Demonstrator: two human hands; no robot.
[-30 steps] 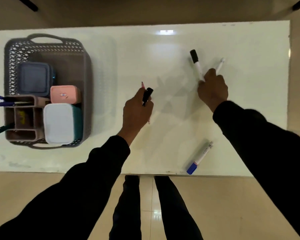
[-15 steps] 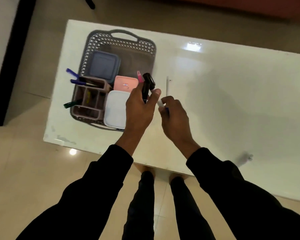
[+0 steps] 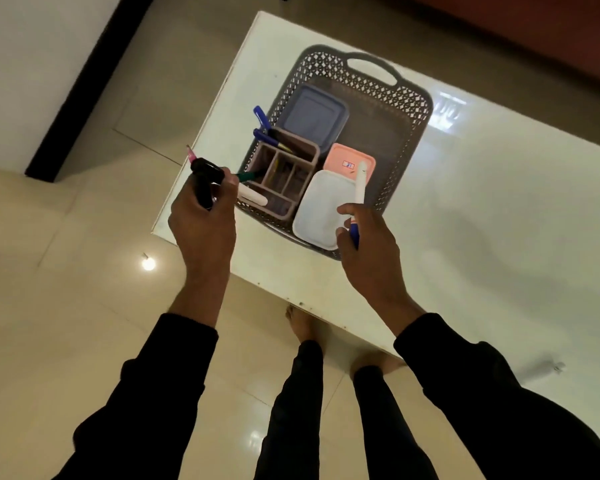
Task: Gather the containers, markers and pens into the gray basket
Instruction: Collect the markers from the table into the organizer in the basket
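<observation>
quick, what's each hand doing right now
Left hand: closed on a black marker, a pink pen and a white marker.
Right hand: closed on a white pen.

The desk point(image 3: 499, 202) ran off the right edge of the frame. The left hand point(image 3: 201, 220) hid most of its black marker point(image 3: 203, 174); the pink container point(image 3: 347, 161) label was unreadable.

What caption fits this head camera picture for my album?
Left hand and right hand carry markers above the gray basket of containers.
</observation>
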